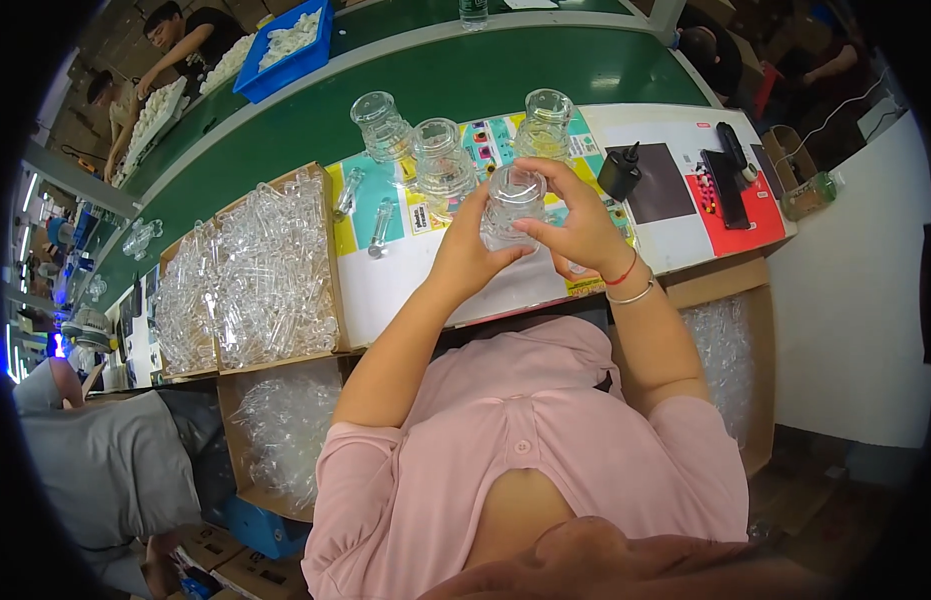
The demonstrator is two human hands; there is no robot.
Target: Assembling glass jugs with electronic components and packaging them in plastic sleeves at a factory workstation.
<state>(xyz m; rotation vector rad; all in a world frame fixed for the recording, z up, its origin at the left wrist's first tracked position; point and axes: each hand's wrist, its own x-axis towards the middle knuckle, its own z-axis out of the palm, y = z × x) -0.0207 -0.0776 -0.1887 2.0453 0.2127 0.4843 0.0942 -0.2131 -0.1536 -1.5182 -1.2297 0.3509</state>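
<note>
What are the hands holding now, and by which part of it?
A clear jar, held by its sides: the left hand on the left, the right hand on the right, up to the top rim.

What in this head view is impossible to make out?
All in the head view:
Sides of the clear jar: partly covered by left hand and right hand.
Inside of the black bottle: hidden by its opaque wall.
Part of the right carton: behind the right arm.
Grey-clothed co-worker: cut off by the dark picture edge.
</note>
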